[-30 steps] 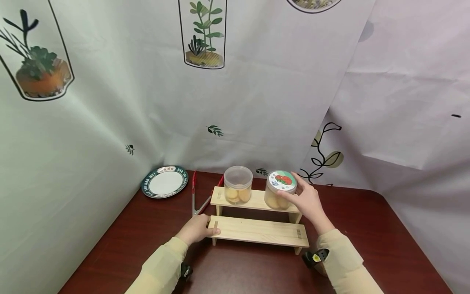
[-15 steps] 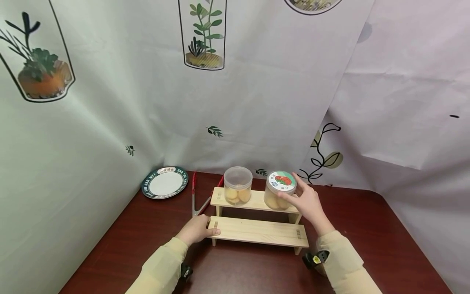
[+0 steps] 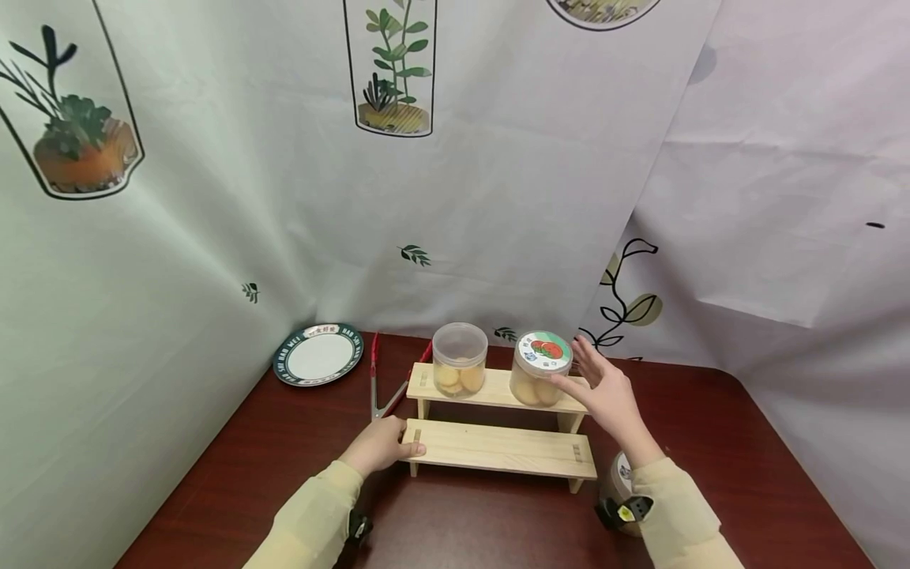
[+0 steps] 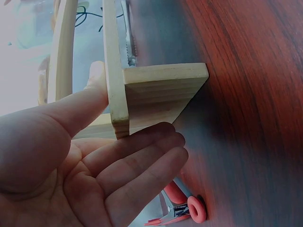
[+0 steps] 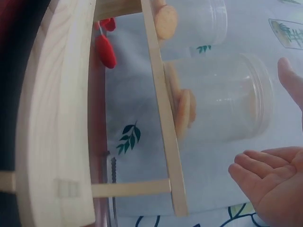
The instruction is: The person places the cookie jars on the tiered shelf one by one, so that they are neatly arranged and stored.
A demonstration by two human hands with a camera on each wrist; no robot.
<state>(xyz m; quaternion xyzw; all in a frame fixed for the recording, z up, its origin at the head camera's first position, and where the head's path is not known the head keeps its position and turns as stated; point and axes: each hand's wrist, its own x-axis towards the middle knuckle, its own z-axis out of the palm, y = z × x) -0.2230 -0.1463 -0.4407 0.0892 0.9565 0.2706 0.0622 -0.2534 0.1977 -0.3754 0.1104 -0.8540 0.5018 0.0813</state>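
A two-step pale wooden shelf [image 3: 498, 449] stands on the table. My left hand [image 3: 377, 445] holds the left end of its lower board, thumb on top; the left wrist view shows the fingers [image 4: 137, 172] stretched out below the board. On the upper step sit two clear jars with round cookies inside. The left jar [image 3: 460, 348] shows no label on top, while the right jar [image 3: 543, 371] has a lid with a red and green label. My right hand [image 3: 607, 395] is spread beside that labelled jar, apart from it in the right wrist view, with nothing in its grasp.
Red-handled metal tongs [image 3: 374, 383] lie left of the shelf. Farther left is a white plate with a green rim [image 3: 283, 359]. Another lidded container [image 3: 617, 478] stands partly hidden by my right wrist. Printed cloth [image 3: 498, 197] hangs behind the table.
My right hand has let go of the labelled jar and drawn back to the right. The container by my right wrist now shows more. My left hand keeps its place.
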